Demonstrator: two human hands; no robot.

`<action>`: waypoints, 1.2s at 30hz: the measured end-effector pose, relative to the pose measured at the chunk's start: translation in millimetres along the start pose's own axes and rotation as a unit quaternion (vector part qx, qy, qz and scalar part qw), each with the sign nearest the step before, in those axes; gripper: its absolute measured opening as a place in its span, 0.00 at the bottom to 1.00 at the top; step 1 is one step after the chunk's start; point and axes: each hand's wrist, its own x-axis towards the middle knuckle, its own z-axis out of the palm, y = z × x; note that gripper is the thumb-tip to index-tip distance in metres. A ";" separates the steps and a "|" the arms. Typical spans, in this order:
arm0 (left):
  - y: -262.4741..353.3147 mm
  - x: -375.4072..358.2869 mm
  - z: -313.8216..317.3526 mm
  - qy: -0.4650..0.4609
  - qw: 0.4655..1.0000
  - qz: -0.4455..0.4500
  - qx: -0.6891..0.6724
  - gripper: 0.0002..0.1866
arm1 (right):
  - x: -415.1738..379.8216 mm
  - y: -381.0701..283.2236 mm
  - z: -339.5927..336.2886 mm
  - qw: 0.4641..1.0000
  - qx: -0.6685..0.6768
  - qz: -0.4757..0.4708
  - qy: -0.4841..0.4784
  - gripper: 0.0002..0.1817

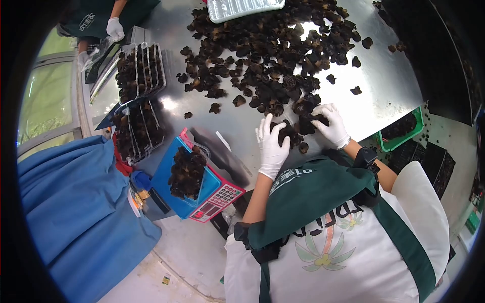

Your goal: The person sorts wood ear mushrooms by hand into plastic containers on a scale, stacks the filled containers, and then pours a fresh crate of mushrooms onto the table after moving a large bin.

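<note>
On the metal table, dark brown wood ear mushrooms (273,76) lie in a wide loose heap. My left hand (273,150), in a white glove, curls its fingers and thumb around several dark mushrooms (287,132) at the heap's near edge. Opposite it, my gloved right hand (333,127) pinches a wood ear (319,120) between thumb and fingers. A few small mushrooms lie between the two hands. Left of my arm stands a red digital scale (222,199) with a blue top, and a clear tray filled with wood ears (187,171) rests on it.
Filled clear trays (141,73) with bands across them stand at the left. A white plastic tray (245,9) sits on the heap's far side. Another person's gloved hand (115,29) is at upper left. Blue cloth (76,202) hangs left; a green crate (401,131) stands below the table's right edge.
</note>
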 end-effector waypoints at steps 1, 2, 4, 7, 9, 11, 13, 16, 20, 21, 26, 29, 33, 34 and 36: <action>11.8 3.1 -4.5 0.019 0.999 -0.004 0.028 0.19 | 0.4 -3.2 2.1 1.000 0.026 0.003 -0.001 0.15; 17.3 5.0 -6.5 0.038 0.998 -0.008 0.056 0.19 | -0.2 -7.8 1.9 0.989 0.124 0.080 -0.022 0.15; 16.7 9.9 -11.8 0.022 0.995 -0.007 -0.102 0.24 | 5.0 -31.2 -6.9 0.920 0.312 0.230 -0.061 0.16; 38.8 13.2 -24.5 -0.083 0.894 -0.075 -0.433 0.30 | 20.2 -64.4 -25.3 0.796 0.532 0.284 -0.053 0.14; 54.2 11.7 -27.4 -0.074 0.866 -0.089 -0.487 0.27 | 23.1 -73.0 -31.2 0.803 0.531 0.263 -0.069 0.13; 57.6 10.9 -28.1 -0.064 0.834 -0.117 -0.536 0.26 | 25.2 -77.1 -36.8 0.799 0.542 0.249 -0.079 0.13; 58.3 11.9 -33.7 -0.066 0.801 -0.136 -0.579 0.25 | 27.3 -78.0 -40.9 0.784 0.565 0.242 -0.083 0.13; 39.7 15.5 -22.2 -0.058 0.896 -0.137 -0.418 0.25 | 25.0 -47.6 -21.3 0.949 0.283 0.109 -0.086 0.13; -6.6 1.1 -28.4 0.044 0.978 -0.084 -0.187 0.23 | 5.1 -9.7 -15.2 0.984 0.168 0.056 -0.023 0.13; -18.5 -4.1 -31.9 0.067 0.959 -0.142 -0.235 0.21 | 1.6 -10.4 -19.7 0.971 0.201 0.127 0.018 0.13; -80.3 -41.6 5.4 -0.085 0.870 -0.320 -0.365 0.17 | -12.9 46.4 -19.6 0.964 0.118 0.235 0.050 0.18; -63.5 -36.4 22.4 -0.047 0.850 -0.343 -0.397 0.14 | -9.3 63.0 -10.6 0.938 0.164 0.305 -0.026 0.17; -24.5 -32.8 -10.7 -0.004 0.852 -0.322 -0.412 0.10 | 3.4 40.3 -34.5 0.962 0.148 0.230 -0.024 0.16; -20.2 -34.2 -21.7 -0.001 0.848 -0.315 -0.426 0.10 | 9.4 28.7 -46.0 0.965 0.134 0.222 -0.033 0.16; -16.2 -31.7 -36.2 0.021 0.839 -0.300 -0.454 0.11 | 22.3 9.8 -53.8 0.953 0.172 0.251 -0.019 0.15</action>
